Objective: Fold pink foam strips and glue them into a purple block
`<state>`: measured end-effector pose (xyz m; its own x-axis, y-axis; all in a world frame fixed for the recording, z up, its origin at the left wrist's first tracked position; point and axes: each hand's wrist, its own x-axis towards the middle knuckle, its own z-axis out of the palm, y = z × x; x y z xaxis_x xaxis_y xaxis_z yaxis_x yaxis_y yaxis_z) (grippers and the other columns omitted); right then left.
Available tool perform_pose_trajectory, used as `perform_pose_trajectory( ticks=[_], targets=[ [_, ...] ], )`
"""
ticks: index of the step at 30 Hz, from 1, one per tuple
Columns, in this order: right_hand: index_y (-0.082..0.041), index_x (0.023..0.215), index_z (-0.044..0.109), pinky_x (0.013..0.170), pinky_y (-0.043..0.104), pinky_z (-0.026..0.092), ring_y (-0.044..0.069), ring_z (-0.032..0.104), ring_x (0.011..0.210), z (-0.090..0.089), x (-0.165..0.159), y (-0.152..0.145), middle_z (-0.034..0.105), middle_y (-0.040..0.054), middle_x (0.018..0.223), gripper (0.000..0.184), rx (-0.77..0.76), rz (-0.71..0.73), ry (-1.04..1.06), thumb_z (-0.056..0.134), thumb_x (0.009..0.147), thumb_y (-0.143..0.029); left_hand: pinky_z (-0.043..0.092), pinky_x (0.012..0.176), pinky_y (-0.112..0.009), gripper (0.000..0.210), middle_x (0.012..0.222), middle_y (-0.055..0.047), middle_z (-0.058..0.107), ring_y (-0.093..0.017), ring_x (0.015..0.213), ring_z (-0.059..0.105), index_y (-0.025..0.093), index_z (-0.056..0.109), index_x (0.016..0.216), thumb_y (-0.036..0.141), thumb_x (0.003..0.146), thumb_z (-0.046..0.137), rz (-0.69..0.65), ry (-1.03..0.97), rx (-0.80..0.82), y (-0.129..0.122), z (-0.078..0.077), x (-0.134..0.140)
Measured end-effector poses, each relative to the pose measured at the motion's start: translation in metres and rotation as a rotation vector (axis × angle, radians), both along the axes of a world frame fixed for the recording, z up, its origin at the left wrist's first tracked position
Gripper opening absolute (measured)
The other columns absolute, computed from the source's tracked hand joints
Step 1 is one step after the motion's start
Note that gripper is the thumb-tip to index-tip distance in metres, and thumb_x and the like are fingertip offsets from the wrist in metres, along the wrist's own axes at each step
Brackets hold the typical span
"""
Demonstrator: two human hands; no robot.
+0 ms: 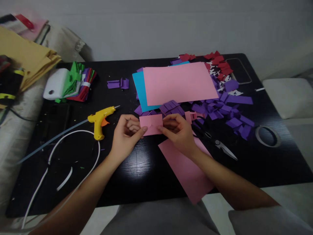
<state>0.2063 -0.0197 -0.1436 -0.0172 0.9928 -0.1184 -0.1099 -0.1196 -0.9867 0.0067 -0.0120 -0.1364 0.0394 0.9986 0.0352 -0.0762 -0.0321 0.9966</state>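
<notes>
A small rectangle of pink paper [152, 121] with a crease near its middle is held up between both hands, above the black table. My left hand [127, 132] pinches its left edge between thumb and fingers. At the right edge, my right hand [179, 132] grips it the same way. Under my right wrist lies a larger pink sheet [186, 173], reaching over the table's front edge. Black-handled scissors [223, 147] rest to the right of that hand, blades pointing to the front right. Small cut pink pieces [191, 116] sit beside the scissor handles.
A yellow glue gun [100, 120] with a long glue stick and white cable lies left. Behind the hands, a pink sheet [181, 83] overlaps a blue one [140, 89]. Purple folded pieces [217, 107], red scraps [220, 63] and a tape roll [267, 136] occupy the right.
</notes>
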Motion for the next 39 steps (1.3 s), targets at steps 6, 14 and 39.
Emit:
perform_pose_trajectory(
  ticks=[6, 14, 39],
  targets=[
    [-0.024, 0.091, 0.065, 0.081, 0.033, 0.065, 0.017, 0.076, 0.083, -0.0019, -0.0001, 0.0011, 0.075, -0.0009, 0.086, 0.041, -0.001, -0.012, 0.034, 0.095, 0.071, -0.042, 0.048, 0.058, -0.021, 0.036, 0.073, 0.005, 0.063, -0.007, 0.057, 0.058, 0.021, 0.058, 0.094, 0.028, 0.078, 0.089, -0.032, 0.047, -0.013, 0.0004, 0.0016, -0.0025],
    [-0.024, 0.099, 0.071, 0.080, 0.031, 0.063, 0.016, 0.075, 0.084, -0.0015, -0.0018, -0.0024, 0.076, -0.0016, 0.088, 0.034, 0.018, 0.129, 0.112, 0.093, 0.074, -0.032, 0.048, 0.056, -0.021, 0.046, 0.070, 0.008, 0.062, -0.009, 0.056, 0.057, 0.025, 0.050, 0.097, 0.028, 0.076, 0.090, -0.086, -0.009, -0.045, -0.0013, 0.0014, -0.0011],
    [-0.023, 0.086, 0.079, 0.073, 0.030, 0.061, 0.016, 0.072, 0.076, -0.0030, -0.0056, -0.0037, 0.078, -0.0002, 0.082, 0.020, 0.061, 0.099, 0.061, 0.091, 0.077, -0.037, 0.054, 0.051, -0.016, 0.017, 0.079, 0.003, 0.072, -0.008, 0.057, 0.064, 0.019, 0.077, 0.098, 0.017, 0.083, 0.083, -0.175, 0.102, 0.082, -0.0045, 0.0026, -0.0042]
  ],
)
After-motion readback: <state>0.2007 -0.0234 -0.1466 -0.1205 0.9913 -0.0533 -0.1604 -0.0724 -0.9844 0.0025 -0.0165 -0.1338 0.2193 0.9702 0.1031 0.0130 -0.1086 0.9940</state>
